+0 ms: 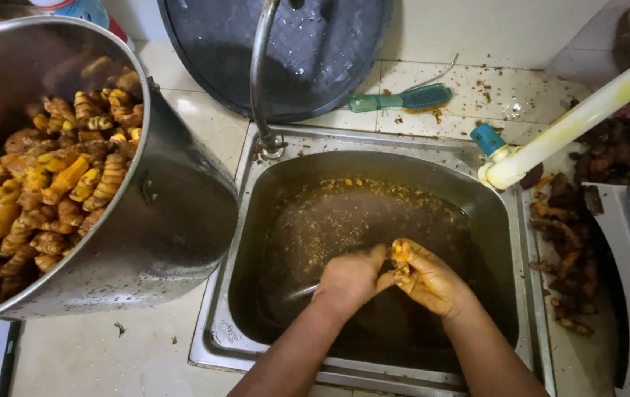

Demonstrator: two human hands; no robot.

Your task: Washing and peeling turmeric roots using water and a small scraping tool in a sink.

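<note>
A small orange turmeric root (401,254) sits above the murky brown water of the steel sink (491,198), pinched at the fingertips of the right hand (432,279), while the left hand (348,279) is curled closed against it, a dark handle (293,294) trailing from its fist into the water. To the left stands a large steel pot (175,213) heaped with cleaned turmeric (50,191); unwashed brown roots (568,257) lie on the counter to the right, and a green brush (403,99) lies behind the sink.

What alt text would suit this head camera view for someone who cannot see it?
Two hands, left hand and right hand, hold a small orange root over a steel sink of murky brown water. A big steel pot of orange roots stands left; a teal brush lies behind.
</note>
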